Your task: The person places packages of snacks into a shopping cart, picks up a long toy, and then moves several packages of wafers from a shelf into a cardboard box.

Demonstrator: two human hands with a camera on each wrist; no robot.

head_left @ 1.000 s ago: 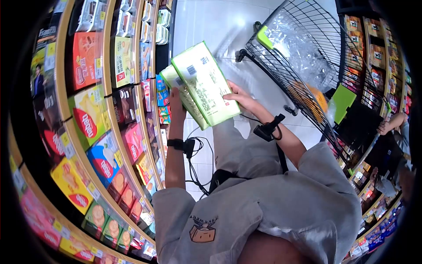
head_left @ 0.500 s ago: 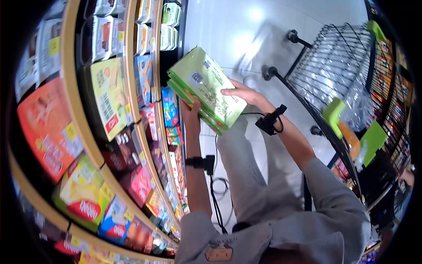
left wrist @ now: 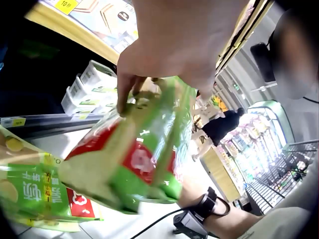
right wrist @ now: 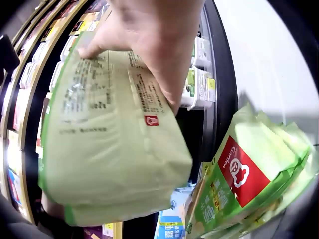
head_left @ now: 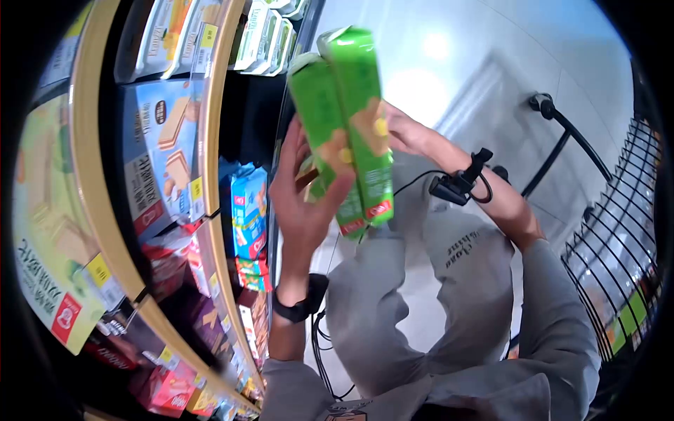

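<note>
Two green biscuit packs (head_left: 344,126) with brown biscuit pictures and red logos stand side by side between my hands in the head view. My left hand (head_left: 305,203) grips the lower part of the left one, thumb across its front. My right hand (head_left: 407,133) holds the right-hand edge, its fingertips hidden behind the pack. In the right wrist view the right hand (right wrist: 149,40) lies over the pale printed back of a pack (right wrist: 109,159). Lower in the left wrist view, another green pack (left wrist: 40,189) with a red logo shows apart from the ones my left hand (left wrist: 169,50) holds.
Store shelves with wooden-edged fronts (head_left: 109,189) rise close on my left, carrying boxed wafers (head_left: 165,147) and blue snack packs (head_left: 249,217). A black wire cart (head_left: 618,259) stands on the right. Pale tiled floor (head_left: 463,42) lies ahead.
The biscuit packs have turned from their pale printed backs to their green pictured sides. My left thumb has come across the front. The shelves appear nearer, and the cart has slid toward the right edge.
</note>
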